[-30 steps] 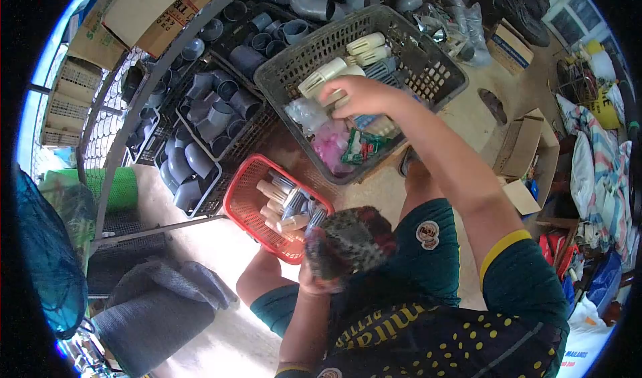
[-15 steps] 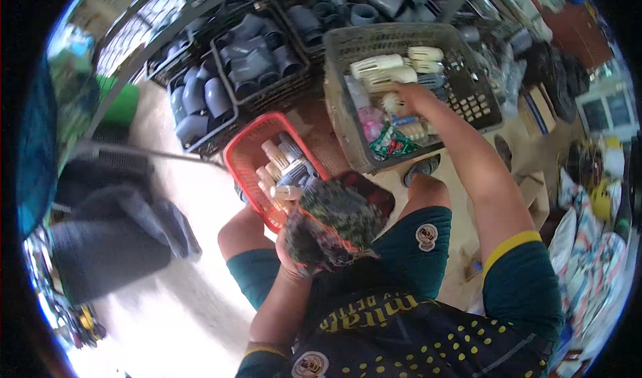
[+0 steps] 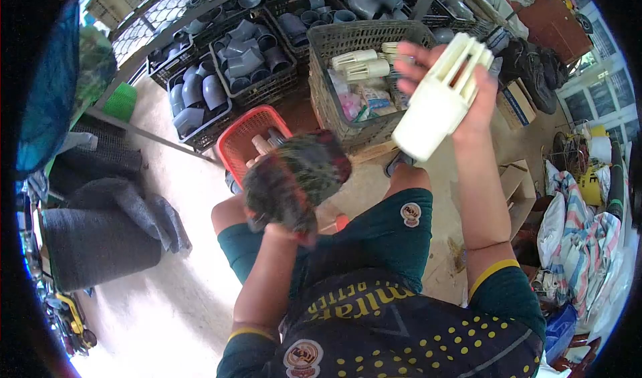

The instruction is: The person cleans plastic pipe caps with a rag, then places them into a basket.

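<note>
My right hand [image 3: 479,114] is raised in front of the large crate [image 3: 364,136], with its fingers round a cream-white slotted plastic piece [image 3: 435,114]. Other cream slotted pieces [image 3: 368,69] lie in that crate, beside small plastic bags. My left hand [image 3: 281,232] is at the lower edge of a dark patterned cloth [image 3: 294,181] and holds it; the cloth hides most of the fingers. Behind the cloth stands a red basket [image 3: 231,141] with beige and grey pieces inside, partly covered from view.
Black crates of grey pipe fittings [image 3: 247,60] line the back. A dark mesh roll [image 3: 100,247] lies at the left. At the right are an open cardboard box [image 3: 518,191] and striped sacks [image 3: 582,244]. A metal bar [image 3: 157,141] crosses the left side.
My right hand has come up out of the large crate with a cream slotted piece. The cloth in my left hand has shifted up and left, covering more of the red basket.
</note>
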{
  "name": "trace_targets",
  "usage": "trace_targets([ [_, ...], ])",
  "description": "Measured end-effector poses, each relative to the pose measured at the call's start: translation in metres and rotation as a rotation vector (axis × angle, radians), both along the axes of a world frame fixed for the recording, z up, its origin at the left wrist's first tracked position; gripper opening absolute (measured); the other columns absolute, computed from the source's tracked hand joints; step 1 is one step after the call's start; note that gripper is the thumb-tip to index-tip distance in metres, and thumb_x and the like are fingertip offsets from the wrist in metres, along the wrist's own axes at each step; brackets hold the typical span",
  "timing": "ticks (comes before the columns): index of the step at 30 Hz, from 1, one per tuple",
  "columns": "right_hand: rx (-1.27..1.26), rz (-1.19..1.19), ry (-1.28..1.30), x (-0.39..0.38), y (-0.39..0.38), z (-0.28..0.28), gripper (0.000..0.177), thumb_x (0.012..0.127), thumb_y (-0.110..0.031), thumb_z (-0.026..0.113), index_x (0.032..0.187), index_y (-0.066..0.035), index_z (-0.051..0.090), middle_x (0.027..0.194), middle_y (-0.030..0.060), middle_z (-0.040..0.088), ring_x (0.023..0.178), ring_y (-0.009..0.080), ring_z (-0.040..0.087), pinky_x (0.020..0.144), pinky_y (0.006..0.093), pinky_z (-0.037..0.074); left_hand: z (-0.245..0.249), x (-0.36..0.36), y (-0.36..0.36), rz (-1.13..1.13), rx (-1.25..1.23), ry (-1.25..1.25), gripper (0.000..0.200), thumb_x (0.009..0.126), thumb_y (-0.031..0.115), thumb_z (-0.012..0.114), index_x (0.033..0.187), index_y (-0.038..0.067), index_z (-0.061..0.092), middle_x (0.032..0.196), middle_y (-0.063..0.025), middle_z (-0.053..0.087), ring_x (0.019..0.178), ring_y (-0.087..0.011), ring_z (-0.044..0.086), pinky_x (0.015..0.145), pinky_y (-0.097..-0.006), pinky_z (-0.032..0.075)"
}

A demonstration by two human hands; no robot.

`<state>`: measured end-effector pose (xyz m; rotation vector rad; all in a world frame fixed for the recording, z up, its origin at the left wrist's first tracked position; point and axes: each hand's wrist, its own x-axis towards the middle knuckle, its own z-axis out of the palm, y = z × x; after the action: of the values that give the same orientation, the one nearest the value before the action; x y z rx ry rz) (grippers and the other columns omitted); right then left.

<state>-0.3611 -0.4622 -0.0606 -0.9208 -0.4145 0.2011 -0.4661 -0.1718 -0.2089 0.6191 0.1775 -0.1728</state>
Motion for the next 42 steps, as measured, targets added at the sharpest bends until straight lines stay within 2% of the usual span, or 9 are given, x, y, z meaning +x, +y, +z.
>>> trace_targets([
  [5, 0.002, 0.133, 0.087, -0.056, 0.074, -0.017, 0.062, 0.085, -0.040, 0.069, 0.130, -0.005, 0.046, 0.100, 0.0216, 0.066, 0.091, 0.0375, 0.071, 0.078, 0.0526, 0.061, 0.040, -0.023, -0.051, -0.237, -0.003, -0.077, 0.075, 0.084, 0.027, 0.068, 0.147, 0.003, 0.035, 0.143, -0.0157, 0.046, 0.131, -0.0318, 0.048, 0.109, -0.0440, 0.041],
  [14, 0.121, 0.321, -0.021, -0.077, 0.089, -0.024, 0.072, 0.072, -0.041, 0.083, 0.123, -0.004, 0.048, 0.108, 0.0261, 0.063, 0.097, 0.0392, 0.069, 0.081, 0.0472, 0.060, 0.062, -0.057, -0.035, -0.576, -0.040, 0.000, 0.078, 0.074, 0.021, 0.080, 0.140, -0.002, 0.045, 0.133, -0.0178, 0.057, 0.120, -0.0309, 0.060, 0.102, -0.0413, 0.050],
  [17, 0.059, 0.541, -0.008, -0.070, 0.082, -0.031, 0.076, 0.069, -0.044, 0.085, 0.118, -0.003, 0.046, 0.094, 0.0222, 0.065, 0.088, 0.0359, 0.070, 0.074, 0.0455, 0.061, 0.055, -0.052, -0.053, -0.837, -0.083, -0.392, 0.085, 0.068, 0.022, 0.082, 0.140, -0.002, 0.044, 0.131, -0.0185, 0.058, 0.119, -0.0328, 0.061, 0.103, -0.0437, 0.049],
  [22, -0.095, 0.190, -0.011, -0.082, 0.087, -0.016, 0.068, 0.074, -0.031, 0.082, 0.122, -0.004, 0.043, 0.087, 0.0166, 0.064, 0.078, 0.0282, 0.068, 0.068, 0.0401, 0.059, 0.050, -0.050, -0.045, -0.714, -0.287, -0.166, 0.072, 0.071, 0.005, 0.076, 0.136, -0.005, 0.045, 0.121, -0.0230, 0.062, 0.108, -0.0367, 0.066, 0.098, -0.0484, 0.052],
  [26, -0.243, -0.271, -0.018, -0.094, 0.101, -0.026, 0.056, 0.083, -0.005, 0.073, 0.127, -0.004, 0.037, 0.099, 0.0149, 0.063, 0.087, 0.0244, 0.068, 0.075, 0.0386, 0.059, 0.070, -0.042, -0.035, -0.261, 0.674, -0.314, 0.069, 0.072, 0.002, 0.077, 0.132, -0.007, 0.046, 0.115, -0.0162, 0.066, 0.104, -0.0252, 0.067, 0.093, -0.0366, 0.054],
  [29, -0.331, -0.470, -0.054, -0.098, 0.111, -0.042, 0.058, 0.083, -0.004, 0.073, 0.128, -0.005, 0.036, 0.103, 0.0144, 0.062, 0.088, 0.0235, 0.068, 0.077, 0.0388, 0.059, 0.067, -0.041, -0.032, -0.120, 0.865, -0.370, 0.071, 0.065, 0.005, 0.085, 0.126, -0.005, 0.051, 0.114, -0.0146, 0.066, 0.104, -0.0189, 0.064, 0.091, -0.0340, 0.052],
  [32, -0.171, -0.322, 0.003, -0.101, 0.108, -0.035, 0.054, 0.087, -0.012, 0.072, 0.128, -0.007, 0.038, 0.103, 0.0163, 0.063, 0.089, 0.0259, 0.069, 0.078, 0.0387, 0.059, 0.042, -0.047, -0.024, -0.131, 0.088, -0.041, 0.081, 0.068, 0.026, 0.086, 0.136, 0.002, 0.047, 0.121, -0.0126, 0.063, 0.108, -0.0235, 0.062, 0.099, -0.0350, 0.047],
  [35, -0.074, -0.133, -0.080, -0.102, 0.098, -0.032, 0.057, 0.086, -0.026, 0.075, 0.126, -0.007, 0.040, 0.099, 0.0184, 0.064, 0.089, 0.0283, 0.069, 0.077, 0.0396, 0.058, 0.019, -0.044, -0.010, -0.294, -0.109, -0.379, 0.073, 0.088, 0.040, 0.063, 0.148, 0.007, 0.036, 0.144, -0.0108, 0.046, 0.131, -0.0245, 0.046, 0.113, -0.0387, 0.032],
  [42, -0.093, 0.152, -0.144, -0.099, 0.101, -0.041, 0.054, 0.084, -0.026, 0.073, 0.124, -0.005, 0.044, 0.096, 0.0175, 0.066, 0.102, 0.0275, 0.066, 0.090, 0.0389, 0.052, 0.024, -0.041, -0.029, -0.165, 0.440, -0.515, 0.058, 0.101, 0.031, 0.051, 0.148, 0.002, 0.035, 0.152, -0.0153, 0.030, 0.145, -0.0244, 0.023, 0.118, -0.0383, 0.025],
])
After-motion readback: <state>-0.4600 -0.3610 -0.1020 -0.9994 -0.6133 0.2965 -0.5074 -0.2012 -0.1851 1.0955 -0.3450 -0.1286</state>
